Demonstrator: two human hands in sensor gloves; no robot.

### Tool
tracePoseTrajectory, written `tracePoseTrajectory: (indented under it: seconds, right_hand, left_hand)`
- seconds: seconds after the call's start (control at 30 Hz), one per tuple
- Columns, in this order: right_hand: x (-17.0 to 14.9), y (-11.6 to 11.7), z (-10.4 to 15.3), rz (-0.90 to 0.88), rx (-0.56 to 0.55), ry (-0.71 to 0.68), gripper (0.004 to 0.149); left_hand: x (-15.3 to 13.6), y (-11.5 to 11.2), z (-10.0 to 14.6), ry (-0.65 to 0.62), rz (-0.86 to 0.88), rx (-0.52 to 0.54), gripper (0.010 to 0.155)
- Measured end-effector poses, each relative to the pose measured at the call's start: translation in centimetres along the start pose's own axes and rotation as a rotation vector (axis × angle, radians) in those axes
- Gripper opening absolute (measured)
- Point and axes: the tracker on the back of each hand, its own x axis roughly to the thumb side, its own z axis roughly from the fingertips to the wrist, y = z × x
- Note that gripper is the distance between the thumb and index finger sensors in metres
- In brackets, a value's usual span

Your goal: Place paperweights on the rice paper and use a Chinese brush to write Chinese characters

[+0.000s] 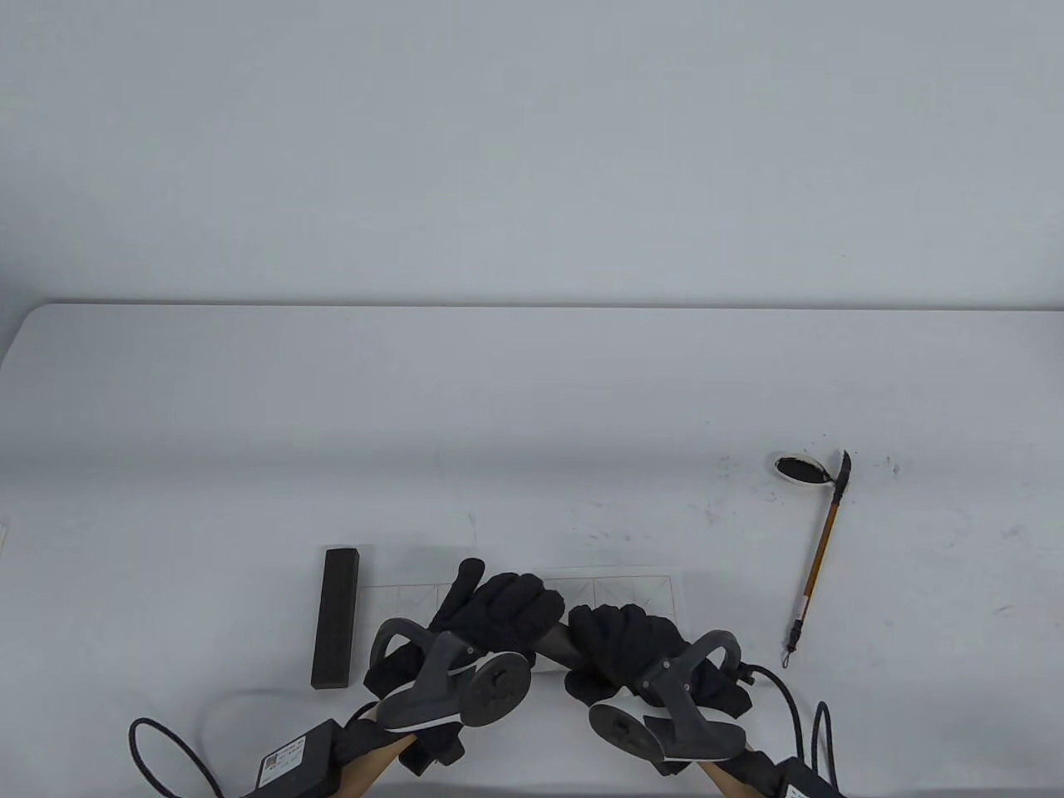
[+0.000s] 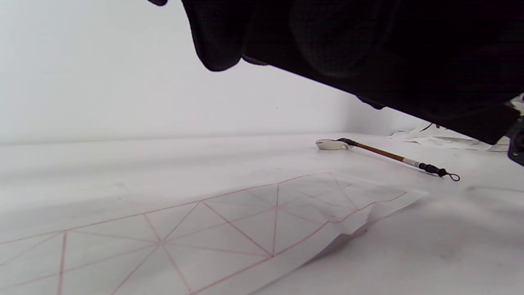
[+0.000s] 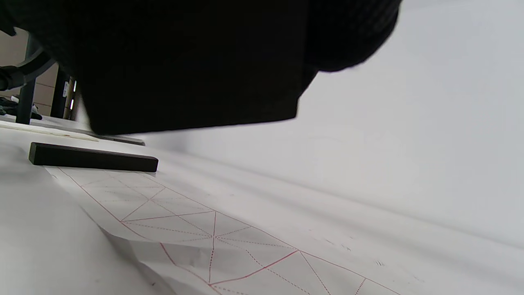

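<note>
A sheet of rice paper [image 1: 657, 592] with a red grid lies flat near the table's front edge, its right end creased [image 2: 360, 217]. One dark paperweight [image 1: 337, 619] lies across its left end [image 3: 92, 157]. My left hand [image 1: 499, 607] and right hand [image 1: 628, 636] are side by side over the paper's middle. Together they hold a second dark paperweight [image 1: 553, 644] just above the sheet; it fills the top of the left wrist view [image 2: 409, 90] and the right wrist view [image 3: 184, 82]. The brush [image 1: 819, 557] lies to the right, its tip at a small ink dish [image 1: 800, 468].
Ink specks [image 1: 598, 532] mark the table between the paper and the dish. Cables [image 1: 158, 748] trail from both wrists at the front edge. Crumpled white paper [image 2: 442, 137] lies far to the right. The table's far edge [image 1: 532, 307] meets a plain wall.
</note>
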Motion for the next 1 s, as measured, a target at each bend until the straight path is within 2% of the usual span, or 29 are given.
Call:
tracePoseTrajectory:
  seconds: [0.2,0.37,0.57,0.77,1.0]
  right_hand:
    - [-0.8,1.8,-0.4,0.044,0.105,0.098,0.071]
    - [-1.5,3.4,-0.7,0.039,0.218,0.177,0.070]
    - [-2.0,5.3,-0.5,0.026,0.351,0.225,0.070]
    - [-2.3,6.2,-0.4,0.007,0.419,0.254,0.070]
    - [-2.6,6.2,-0.4,-0.008,0.481,0.306,0.070]
  left_hand:
    - [-3.5,0.2,0.3,0.167,0.023,-0.011,0.075]
    - [-7.4,0.4,1.0,0.325,0.080,-0.016,0.072]
    - [-10.9,0.0,1.6,0.440,0.115,-0.034,0.074]
    - [-12.3,-0.9,1.4,0.486,0.134,-0.086,0.074]
    - [-12.2,-1.0,1.3,0.485,0.128,-0.098,0.074]
